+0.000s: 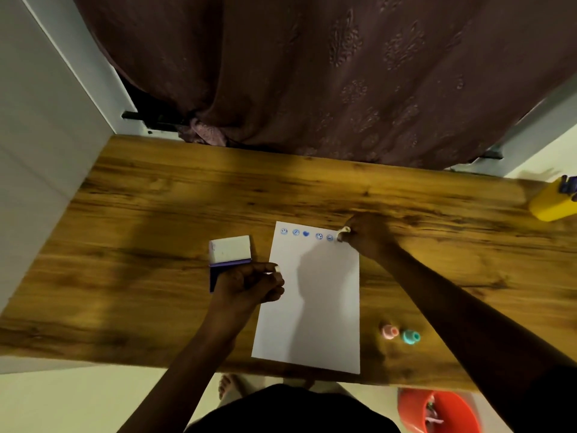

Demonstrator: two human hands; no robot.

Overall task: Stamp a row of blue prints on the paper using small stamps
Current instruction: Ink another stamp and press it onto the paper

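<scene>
Right hand (367, 234) pinching a small pale stamp (344, 231), pressed onto the paper (312, 307) at the top right corner, sixth in a row of five blue prints (306, 233). Left hand (249, 284) curled at the paper's left edge, fingers (274, 273) narrow around something small and pale; cannot tell what. Open ink pad (229, 250) just beside.

Risks:
- Close to the right edge: print likely clipped or off-sheet.
- Tilted stamp: partial, smeared print.
- Sheet pinned at one edge only: could drag on lift.
- Forearm above pink (389, 331) and teal (410, 336) stamps on the bench (156, 198): easily knocked over.
</scene>
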